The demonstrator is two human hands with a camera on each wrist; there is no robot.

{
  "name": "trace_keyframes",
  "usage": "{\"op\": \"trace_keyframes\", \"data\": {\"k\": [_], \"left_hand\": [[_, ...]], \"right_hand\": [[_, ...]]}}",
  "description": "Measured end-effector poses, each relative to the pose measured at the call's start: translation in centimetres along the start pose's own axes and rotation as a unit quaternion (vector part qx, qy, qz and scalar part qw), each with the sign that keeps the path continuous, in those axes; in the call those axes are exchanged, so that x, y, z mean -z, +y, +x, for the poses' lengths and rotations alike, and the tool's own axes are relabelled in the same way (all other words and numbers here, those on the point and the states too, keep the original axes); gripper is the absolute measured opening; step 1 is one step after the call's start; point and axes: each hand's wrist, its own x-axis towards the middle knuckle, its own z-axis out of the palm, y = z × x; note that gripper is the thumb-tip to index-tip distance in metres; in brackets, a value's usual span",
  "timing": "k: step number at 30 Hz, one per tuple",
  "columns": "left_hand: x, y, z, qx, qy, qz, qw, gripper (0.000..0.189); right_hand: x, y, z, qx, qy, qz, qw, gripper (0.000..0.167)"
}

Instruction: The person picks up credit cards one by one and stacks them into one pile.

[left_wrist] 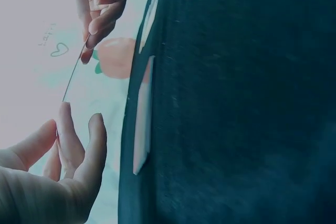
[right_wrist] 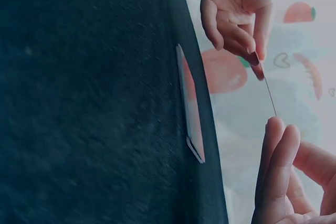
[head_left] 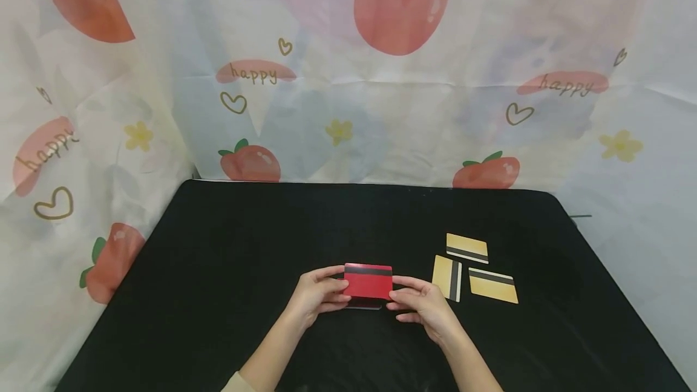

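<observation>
A red card (head_left: 368,283) with a dark stripe along its upper part is held up between both hands. The left hand (head_left: 320,295) pinches its left edge with thumb and fingers. At the opposite edge, the right hand (head_left: 425,306) pinches it the same way. Both wrist views show the card edge-on as a thin line, raised off the table. Beneath it on the black cloth lies a flat, glossy, thin-edged thing (right_wrist: 191,108), mostly hidden by the red card in the head view; its kind is unclear.
Three gold cards with dark stripes lie to the right of the right hand: one at the back (head_left: 467,248), one upright-turned (head_left: 446,278) close to the fingers, one farther right (head_left: 493,286). A black cloth (head_left: 261,228) covers the table; printed curtains (head_left: 337,95) hang behind.
</observation>
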Motion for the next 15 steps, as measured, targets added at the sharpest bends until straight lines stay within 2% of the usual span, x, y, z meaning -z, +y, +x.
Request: {"op": "trace_keyframes", "data": {"k": [8,15], "left_hand": [[0.8,-0.7,-0.3,0.020,0.009,0.012,0.9997,0.050],[1.5,-1.5,-0.1,0.055,0.004,-0.012,0.9984,0.052]], "right_hand": [[-0.6,0.6,0.3,-0.010,-0.002,-0.033,0.9994,0.050],[-1.0,1.1,0.8,-0.027,-0.001,-0.050,0.9984,0.047]]}}
